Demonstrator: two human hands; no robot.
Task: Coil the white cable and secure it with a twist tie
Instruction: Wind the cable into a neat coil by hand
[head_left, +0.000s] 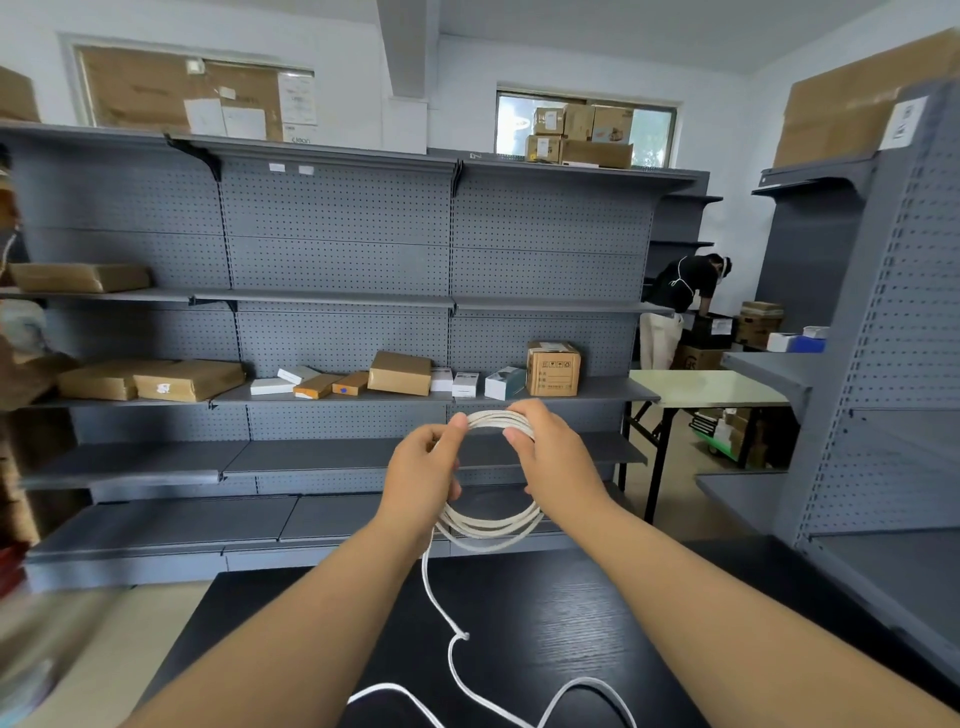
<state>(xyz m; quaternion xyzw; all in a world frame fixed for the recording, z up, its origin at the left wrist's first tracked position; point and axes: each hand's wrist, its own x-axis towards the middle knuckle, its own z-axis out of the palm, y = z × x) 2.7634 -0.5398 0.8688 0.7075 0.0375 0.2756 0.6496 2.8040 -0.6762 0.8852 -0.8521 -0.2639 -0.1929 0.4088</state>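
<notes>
Grey pegboard shelves with a few boxes stand behind a black table. Above the table, the left hand and right hand both grip a coil of white cable held upright between them, one on each side; its loose end hangs from under the left hand and trails onto the table

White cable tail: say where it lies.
Head view, bottom centre: loose tail trails from the coil gripped by left hand and right hand onto the black table.
</notes>
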